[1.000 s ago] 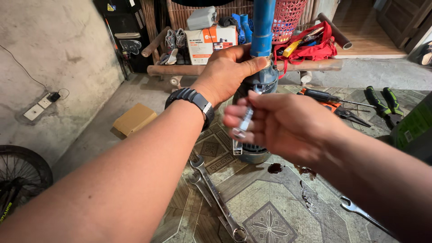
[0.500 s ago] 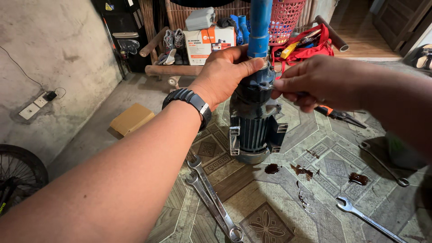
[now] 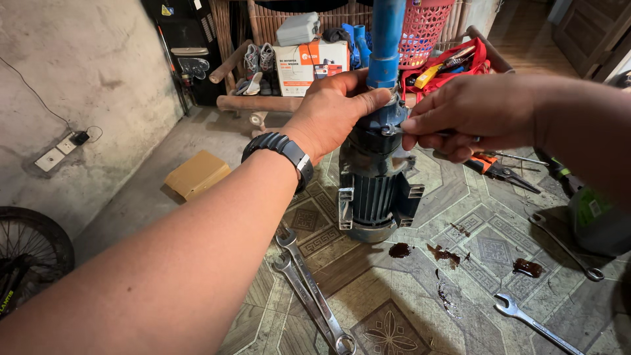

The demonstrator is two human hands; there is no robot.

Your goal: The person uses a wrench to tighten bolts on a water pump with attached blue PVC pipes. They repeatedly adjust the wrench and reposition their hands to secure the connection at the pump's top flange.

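While the left hand wraps the blue pipe fitting to steady the upright water pump, right hand fingers pinch closed at its collar; contents hidden. Wrenches lie below.

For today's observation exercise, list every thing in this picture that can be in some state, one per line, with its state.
Left hand: gripping the pump top.
Right hand: fingers pinched at the pump's upper fitting.
Water pump: upright on the floor.
Blue pipe: vertical, joined to the pump.
Two combination wrenches: lying flat, side by side.
Tiled floor: stained with dark wet spots.
Pliers: lying closed.
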